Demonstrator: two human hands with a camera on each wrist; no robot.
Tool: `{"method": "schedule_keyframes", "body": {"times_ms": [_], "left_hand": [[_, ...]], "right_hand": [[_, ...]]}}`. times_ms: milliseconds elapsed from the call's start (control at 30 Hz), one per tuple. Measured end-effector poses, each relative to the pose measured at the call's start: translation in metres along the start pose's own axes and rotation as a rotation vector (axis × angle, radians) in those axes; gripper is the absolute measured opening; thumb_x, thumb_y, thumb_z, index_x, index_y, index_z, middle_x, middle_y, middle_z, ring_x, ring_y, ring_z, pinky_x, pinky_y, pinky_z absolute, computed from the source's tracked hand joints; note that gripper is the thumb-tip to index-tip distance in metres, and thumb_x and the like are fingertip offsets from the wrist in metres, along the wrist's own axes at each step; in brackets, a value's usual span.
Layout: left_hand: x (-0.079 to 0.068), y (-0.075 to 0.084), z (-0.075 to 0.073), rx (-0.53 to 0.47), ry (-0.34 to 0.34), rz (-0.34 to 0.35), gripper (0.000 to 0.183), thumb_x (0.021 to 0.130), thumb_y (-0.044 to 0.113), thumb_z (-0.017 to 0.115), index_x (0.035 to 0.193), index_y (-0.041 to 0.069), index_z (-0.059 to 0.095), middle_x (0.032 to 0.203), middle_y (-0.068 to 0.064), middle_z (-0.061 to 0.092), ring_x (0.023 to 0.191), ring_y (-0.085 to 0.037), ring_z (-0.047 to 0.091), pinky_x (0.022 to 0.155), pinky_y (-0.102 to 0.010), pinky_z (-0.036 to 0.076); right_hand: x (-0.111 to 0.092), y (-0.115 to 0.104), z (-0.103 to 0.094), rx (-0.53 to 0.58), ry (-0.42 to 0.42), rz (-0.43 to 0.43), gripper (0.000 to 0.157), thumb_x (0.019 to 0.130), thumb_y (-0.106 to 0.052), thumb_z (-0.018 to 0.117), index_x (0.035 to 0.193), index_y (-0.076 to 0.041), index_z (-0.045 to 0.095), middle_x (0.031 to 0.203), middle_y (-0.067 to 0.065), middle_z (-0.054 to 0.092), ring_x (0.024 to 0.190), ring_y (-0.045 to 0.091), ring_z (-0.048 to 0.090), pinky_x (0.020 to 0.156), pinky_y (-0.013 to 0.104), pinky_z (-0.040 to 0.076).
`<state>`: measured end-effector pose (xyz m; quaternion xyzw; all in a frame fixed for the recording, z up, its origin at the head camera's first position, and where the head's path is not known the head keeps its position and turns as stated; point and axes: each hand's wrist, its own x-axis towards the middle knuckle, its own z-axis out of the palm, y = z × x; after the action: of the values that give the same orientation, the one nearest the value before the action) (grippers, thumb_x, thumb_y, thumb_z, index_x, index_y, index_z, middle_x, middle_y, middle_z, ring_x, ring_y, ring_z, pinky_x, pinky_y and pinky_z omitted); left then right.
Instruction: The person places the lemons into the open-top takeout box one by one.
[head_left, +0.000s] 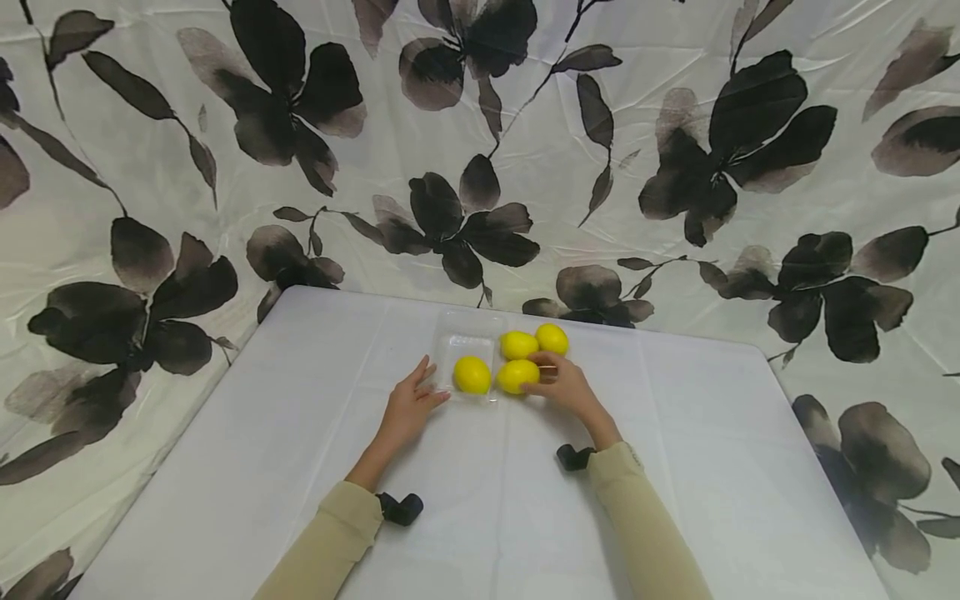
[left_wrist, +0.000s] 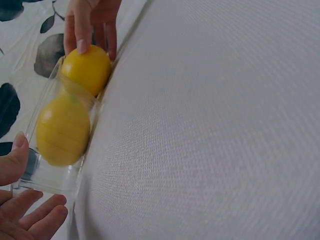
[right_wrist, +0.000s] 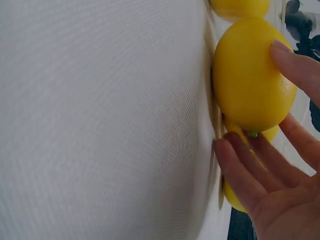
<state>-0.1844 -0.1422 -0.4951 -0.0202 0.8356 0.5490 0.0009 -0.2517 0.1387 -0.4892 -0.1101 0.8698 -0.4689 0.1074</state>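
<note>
A clear plastic tray lies near the table's far edge, with one yellow lemon in its near part. My left hand is at the tray's left side, thumb and fingers spread close to its rim; whether they touch it is hard to tell. Just right of the tray, my right hand holds a second lemon between thumb and fingers. In the right wrist view, the thumb lies on this lemon and the fingers are around its green-tipped end. Behind it sit two more lemons, a left one and a right one.
A white cloth covers the table. Behind it hangs a pale curtain with dark flowers. Black wrist devices are on both arms, one at the left wrist and one at the right.
</note>
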Motion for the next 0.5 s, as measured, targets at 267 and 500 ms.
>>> {"method": "schedule_keyframes", "body": {"times_ms": [267, 500], "left_hand": [[-0.0002, 0.0001, -0.0002, 0.007, 0.001, -0.01, 0.081, 0.091, 0.016, 0.072, 0.156, 0.004, 0.025, 0.153, -0.016, 0.043, 0.133, -0.036, 0.05, 0.105, -0.048, 0.046], [0.0, 0.0005, 0.0013, 0.002, 0.001, -0.007, 0.08, 0.091, 0.015, 0.071, 0.156, 0.003, 0.025, 0.153, -0.016, 0.043, 0.134, -0.036, 0.049, 0.107, -0.048, 0.044]], "right_hand": [[-0.0006, 0.0027, 0.0029, 0.024, 0.007, 0.017, 0.057, 0.081, -0.026, 0.083, 0.131, -0.009, 0.061, 0.136, 0.011, 0.06, 0.121, 0.033, 0.062, 0.102, 0.044, 0.051], [-0.0059, 0.003, -0.0018, 0.023, 0.052, 0.011, 0.056, 0.078, -0.032, 0.085, 0.127, -0.013, 0.065, 0.133, 0.008, 0.062, 0.117, 0.031, 0.064, 0.099, 0.043, 0.053]]}}
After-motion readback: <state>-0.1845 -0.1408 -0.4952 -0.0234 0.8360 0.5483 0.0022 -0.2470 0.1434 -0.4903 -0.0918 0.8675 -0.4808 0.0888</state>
